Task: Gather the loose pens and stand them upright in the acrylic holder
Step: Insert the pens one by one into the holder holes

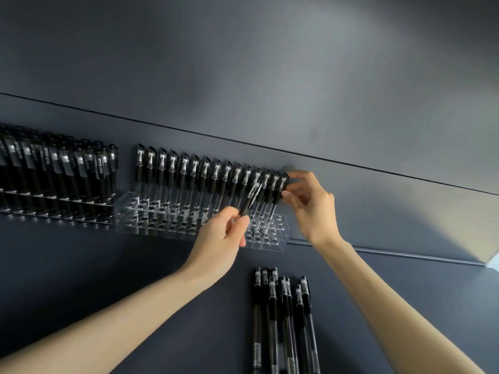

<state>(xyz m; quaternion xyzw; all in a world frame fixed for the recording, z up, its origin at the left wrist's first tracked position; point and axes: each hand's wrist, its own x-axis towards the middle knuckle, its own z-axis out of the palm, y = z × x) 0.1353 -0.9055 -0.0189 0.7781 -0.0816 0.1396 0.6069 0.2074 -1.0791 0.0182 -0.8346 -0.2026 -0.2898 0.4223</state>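
While the back row of the acrylic holder [151, 230] stands full of black capped pens [205, 171], the left hand [220, 238] pinches one more pen [249, 201], tilted over the next row for slotting; its tip is hidden, so perhaps not yet seated. The right hand [310, 206] grips the cap of the end pen [279, 188], steadying it upright. Nearer the person, loose pens [283, 319] lie on the dark table [135, 279].

A dark blue-grey table [121, 265] fills the lower part. Behind it rises a matching dark wall [270, 63], crossed by a thin slanting seam [189, 131]. Soft light brightens the wall's upper right. A pale strip [405, 254] edges the table's back, ending in a bright white corner [493, 261].
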